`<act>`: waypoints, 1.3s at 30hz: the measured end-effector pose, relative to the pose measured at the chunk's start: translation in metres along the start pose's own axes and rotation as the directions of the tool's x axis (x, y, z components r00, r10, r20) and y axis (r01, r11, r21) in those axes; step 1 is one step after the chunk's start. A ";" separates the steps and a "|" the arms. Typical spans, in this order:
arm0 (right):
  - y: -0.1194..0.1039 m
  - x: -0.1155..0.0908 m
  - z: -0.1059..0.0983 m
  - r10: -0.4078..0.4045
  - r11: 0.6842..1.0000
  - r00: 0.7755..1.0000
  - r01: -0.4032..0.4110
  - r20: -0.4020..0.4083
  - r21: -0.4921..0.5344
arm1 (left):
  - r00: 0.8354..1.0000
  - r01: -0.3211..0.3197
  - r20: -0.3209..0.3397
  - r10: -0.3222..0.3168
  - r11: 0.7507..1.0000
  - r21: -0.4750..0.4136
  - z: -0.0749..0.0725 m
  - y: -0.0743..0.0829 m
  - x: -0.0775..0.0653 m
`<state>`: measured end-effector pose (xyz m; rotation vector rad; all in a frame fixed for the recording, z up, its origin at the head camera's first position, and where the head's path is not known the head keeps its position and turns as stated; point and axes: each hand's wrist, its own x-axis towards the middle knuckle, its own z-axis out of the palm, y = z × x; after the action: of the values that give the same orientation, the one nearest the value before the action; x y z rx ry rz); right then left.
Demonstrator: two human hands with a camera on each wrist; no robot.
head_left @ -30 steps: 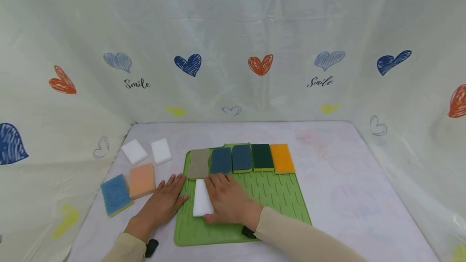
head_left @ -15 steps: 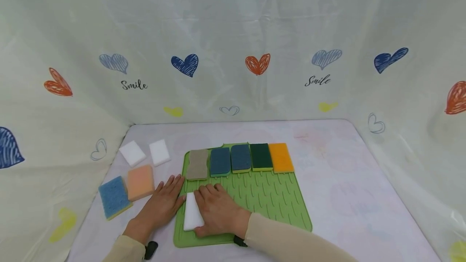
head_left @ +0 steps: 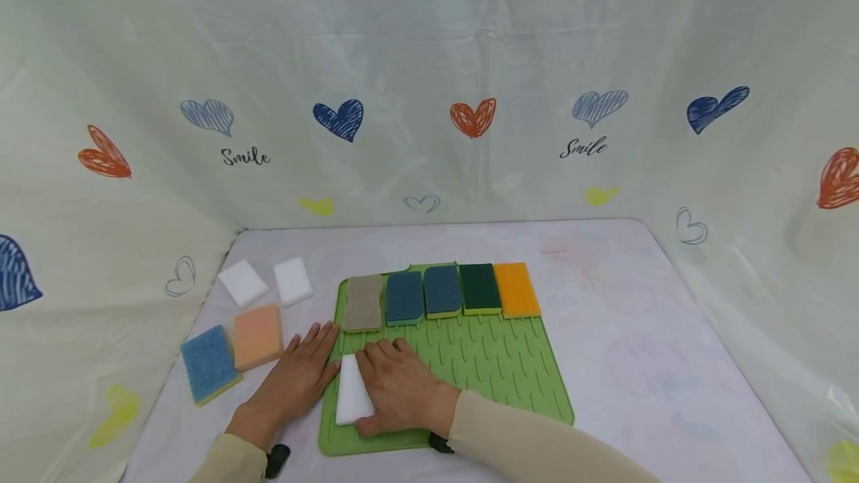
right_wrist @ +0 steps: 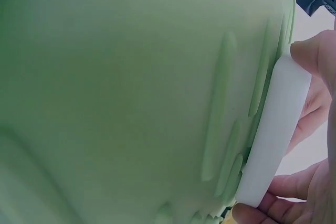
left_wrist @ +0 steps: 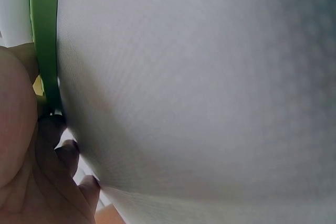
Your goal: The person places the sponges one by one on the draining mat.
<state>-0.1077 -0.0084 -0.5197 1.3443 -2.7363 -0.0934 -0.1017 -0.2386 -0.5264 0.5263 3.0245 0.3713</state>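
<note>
A ridged green mat (head_left: pixel 496 364) lies on the table, and a white sponge block (head_left: pixel 352 397) rests flat at its front left. My right hand (head_left: pixel 399 390) grips this block from the right, thumb at the near end and fingertips at the far end. In the right wrist view the white block (right_wrist: pixel 275 129) lies on the mat between thumb and fingers. My left hand (head_left: pixel 295 379) lies with straight fingers on the table and the mat's left edge, its thumb close to the block. In the left wrist view the mat's green rim (left_wrist: pixel 46 35) runs beside the thumb.
Along the mat's far edge sit a grey-brown sponge (head_left: pixel 363 302), two dark blue scouring sponges (head_left: pixel 405 297), a dark green one (head_left: pixel 479 289) and an orange one (head_left: pixel 517 290). Left of the mat lie a peach sponge (head_left: pixel 258 336), a blue sponge (head_left: pixel 210 362) and two white blocks (head_left: pixel 293 281).
My right hand has slid the white block left and nearer to me, away from the grey-brown sponge, then stays nearly still. The left hand keeps its place.
</note>
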 end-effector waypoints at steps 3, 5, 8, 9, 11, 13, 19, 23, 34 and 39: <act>0.000 0.001 -0.001 -0.001 1.000 1.000 0.001 0.001 0.003 | 1.000 0.006 0.001 -0.006 1.000 0.006 0.000 -0.001 -0.001; 0.000 0.001 -0.001 -0.002 1.000 1.000 0.002 0.004 0.007 | 1.000 0.007 0.001 -0.007 1.000 0.009 0.000 -0.001 -0.001; 0.000 0.001 -0.001 -0.001 1.000 1.000 0.001 0.007 0.005 | 1.000 0.006 0.000 -0.006 1.000 0.012 0.000 -0.001 -0.001; 0.000 0.001 -0.001 -0.001 1.000 1.000 0.001 0.007 0.005 | 1.000 0.006 0.000 -0.006 1.000 0.012 0.000 -0.001 -0.001; 0.000 0.001 0.000 -0.001 1.000 1.000 0.001 0.006 0.003 | 1.000 0.007 0.000 -0.007 1.000 0.013 0.000 -0.001 -0.001; 0.000 0.001 0.000 -0.001 1.000 1.000 0.001 0.007 0.003 | 1.000 0.007 0.000 -0.007 1.000 0.015 0.000 -0.001 -0.001; 0.001 0.000 0.000 0.005 1.000 1.000 -0.004 -0.008 0.018 | 1.000 0.004 0.003 -0.004 1.000 0.017 0.002 -0.002 0.000; 0.002 -0.001 -0.001 0.007 1.000 1.000 -0.006 -0.027 0.024 | 1.000 0.008 0.008 -0.008 1.000 0.011 0.001 -0.001 0.000; 0.012 -0.005 -0.009 0.041 0.998 0.999 -0.041 0.005 0.054 | 1.000 0.008 0.013 -0.008 1.000 -0.001 -0.002 0.002 -0.001; 0.021 -0.010 -0.011 0.064 0.996 0.997 -0.061 -0.053 0.070 | 1.000 0.012 0.023 -0.012 1.000 -0.005 -0.001 0.001 -0.001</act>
<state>-0.1168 0.0117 -0.5076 1.2559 -2.7559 0.0413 -0.1008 -0.2383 -0.5249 0.5076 3.0024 0.3705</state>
